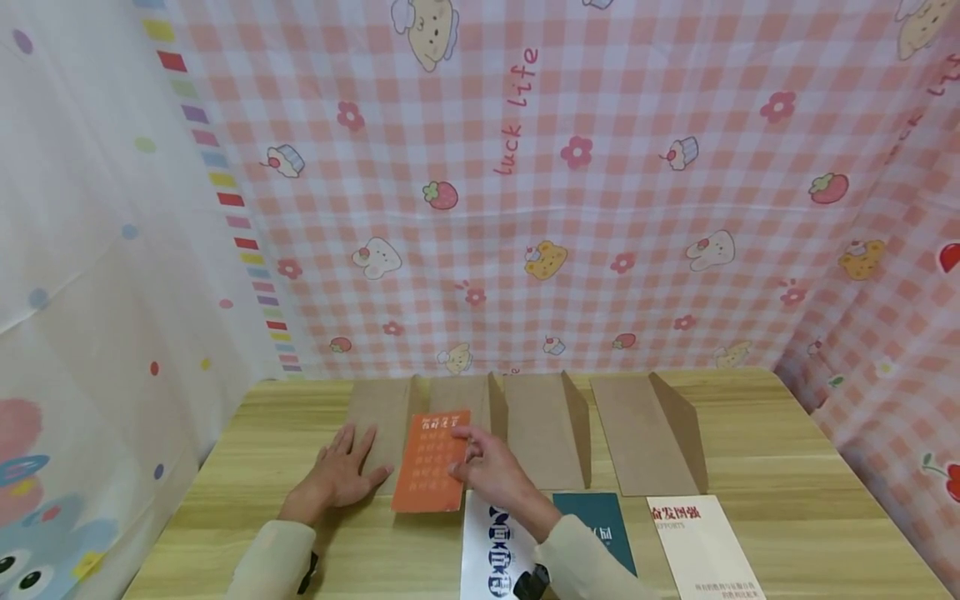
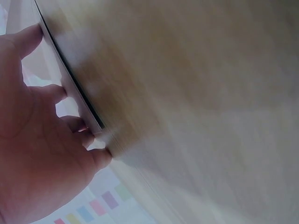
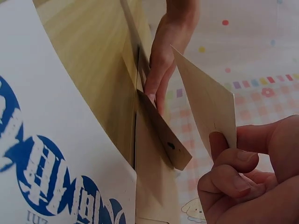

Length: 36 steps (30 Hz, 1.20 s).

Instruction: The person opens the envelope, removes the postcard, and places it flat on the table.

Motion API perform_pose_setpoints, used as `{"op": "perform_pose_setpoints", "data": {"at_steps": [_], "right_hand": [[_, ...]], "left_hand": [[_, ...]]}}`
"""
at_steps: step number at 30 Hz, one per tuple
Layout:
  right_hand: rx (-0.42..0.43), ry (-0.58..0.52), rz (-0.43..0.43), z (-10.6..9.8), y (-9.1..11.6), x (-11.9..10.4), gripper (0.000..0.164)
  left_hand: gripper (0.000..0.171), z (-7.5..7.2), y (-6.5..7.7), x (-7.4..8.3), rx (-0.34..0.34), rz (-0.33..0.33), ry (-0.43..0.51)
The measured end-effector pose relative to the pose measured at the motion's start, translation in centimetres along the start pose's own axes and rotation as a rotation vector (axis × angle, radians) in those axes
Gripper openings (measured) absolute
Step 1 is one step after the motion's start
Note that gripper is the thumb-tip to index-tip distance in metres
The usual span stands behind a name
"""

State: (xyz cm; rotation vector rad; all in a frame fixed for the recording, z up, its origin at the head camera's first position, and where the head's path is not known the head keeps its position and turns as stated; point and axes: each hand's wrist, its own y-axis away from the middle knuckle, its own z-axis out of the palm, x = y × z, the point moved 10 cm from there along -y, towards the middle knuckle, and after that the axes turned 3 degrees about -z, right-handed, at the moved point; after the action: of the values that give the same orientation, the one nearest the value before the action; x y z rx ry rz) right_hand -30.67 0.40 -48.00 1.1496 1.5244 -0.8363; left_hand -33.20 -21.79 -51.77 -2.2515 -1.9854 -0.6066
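Note:
My right hand [image 1: 491, 471] pinches an orange card [image 1: 429, 467] with pale printed writing by its right edge, between thumb and fingers. In the right wrist view the card's plain back [image 3: 208, 102] shows, raised above the table. My left hand [image 1: 341, 475] rests with spread fingers on the leftmost brown kraft envelope [image 1: 375, 408], pressing its lower left part. That envelope's flap stands up along its right side, partly behind the orange card. In the left wrist view the left fingers [image 2: 56, 93] touch the envelope's edge.
Further kraft envelopes [image 1: 626, 442] with raised flaps lie in a row to the right. In front lie a white card with blue print [image 1: 480, 533], a dark green card [image 1: 600, 521] partly under the right arm, and a cream card with red print [image 1: 701, 542]. A checkered cloth [image 1: 525, 250] hangs behind.

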Motion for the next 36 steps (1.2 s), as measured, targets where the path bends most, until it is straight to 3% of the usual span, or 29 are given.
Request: {"op": "perform_pose_setpoints", "data": {"at_steps": [22, 29, 36], "right_hand": [[-0.083, -0.029, -0.023, 2.1, 2.2, -0.1, 0.05], [-0.101, -0.051, -0.077, 2.4, 2.7, -0.3, 0.049], [-0.118, -0.027, -0.04, 2.6, 3.0, 0.3, 0.049]], "left_hand": [[0.077, 0.1, -0.2, 0.1, 0.005, 0.009, -0.013], [0.078, -0.1, 0.0, 0.2, 0.002, 0.007, -0.008], [0.079, -0.1, 0.0, 0.2, 0.002, 0.009, -0.002]]}}
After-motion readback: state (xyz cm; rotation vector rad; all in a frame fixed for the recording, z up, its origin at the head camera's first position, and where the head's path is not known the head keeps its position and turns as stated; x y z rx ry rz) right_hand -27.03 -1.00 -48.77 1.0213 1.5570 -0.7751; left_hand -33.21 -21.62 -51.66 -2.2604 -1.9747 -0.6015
